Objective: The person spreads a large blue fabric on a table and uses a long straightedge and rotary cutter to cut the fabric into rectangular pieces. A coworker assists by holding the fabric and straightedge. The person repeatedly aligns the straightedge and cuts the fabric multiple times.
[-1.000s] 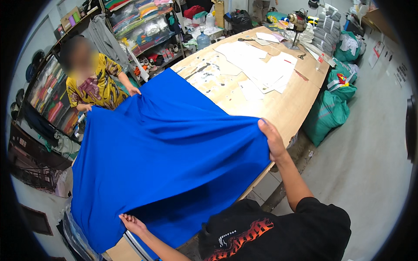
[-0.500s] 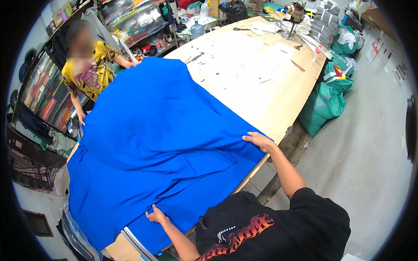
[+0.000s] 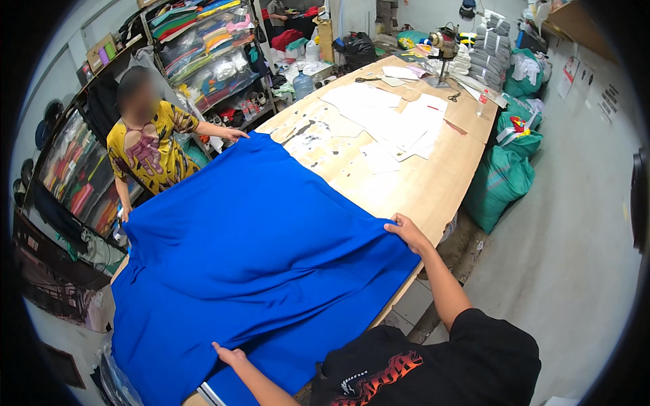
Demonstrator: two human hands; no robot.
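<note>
A wide sheet of bright blue fabric point(image 3: 250, 237) covers the near half of the table, with folds running across its near part. My right hand point(image 3: 407, 233) pinches its right corner, which is lifted a little off the table. My left hand point(image 3: 229, 354) is closed on the fabric's near edge at the lower left; a second layer of blue cloth lies beneath. At the far left, a co-worker in a yellow patterned shirt point(image 3: 152, 149) holds the far edge with both hands, one at the far corner and one at the left.
Paper sheets point(image 3: 372, 111) and scissors point(image 3: 454, 97) lie on the wooden table point(image 3: 447, 183). A cutting machine point(image 3: 443, 44) stands at its far end. Green sacks point(image 3: 501, 179) line the right side. Shelves of folded cloth point(image 3: 203, 57) and a blue water bottle point(image 3: 302, 84) are behind.
The billowing fabric has sunk and flattened, uncovering more of the table's far side. My left hand has moved left and slightly nearer with its edge. The co-worker's hand at the far corner has moved right.
</note>
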